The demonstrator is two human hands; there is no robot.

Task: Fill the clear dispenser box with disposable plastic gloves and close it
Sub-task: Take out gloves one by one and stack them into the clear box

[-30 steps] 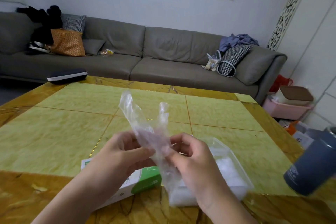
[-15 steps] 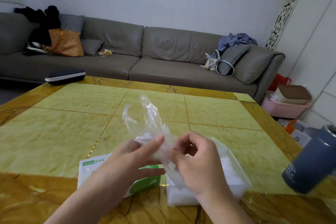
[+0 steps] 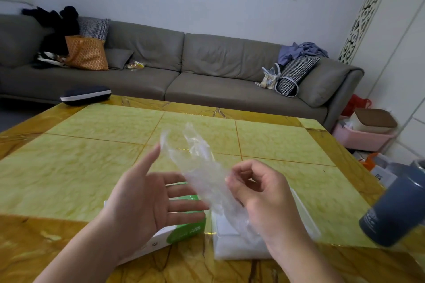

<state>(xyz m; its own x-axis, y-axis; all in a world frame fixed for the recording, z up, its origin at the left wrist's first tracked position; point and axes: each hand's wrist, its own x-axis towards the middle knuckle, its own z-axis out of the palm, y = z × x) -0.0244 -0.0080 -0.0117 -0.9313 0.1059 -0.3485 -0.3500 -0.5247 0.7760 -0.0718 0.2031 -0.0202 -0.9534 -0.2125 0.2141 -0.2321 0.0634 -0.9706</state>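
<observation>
Item: one glove, held above the desk.
Your right hand pinches it over the box at 5 o'clock, ready for loading; your left hand is spread, fingers straight.

The desk is yellow-green marbled stone in squares, edged by a golden-brown veined border. On it, the glove is clear, the carton white with green, the box clear with white inside, the flask dark blue-grey. Behind the desk, the sofa is grey-brown; on it lie an orange patterned bag, two black-and-white houndstooth cushions and blue cloth. Right of the sofa stands a pink bin.
</observation>
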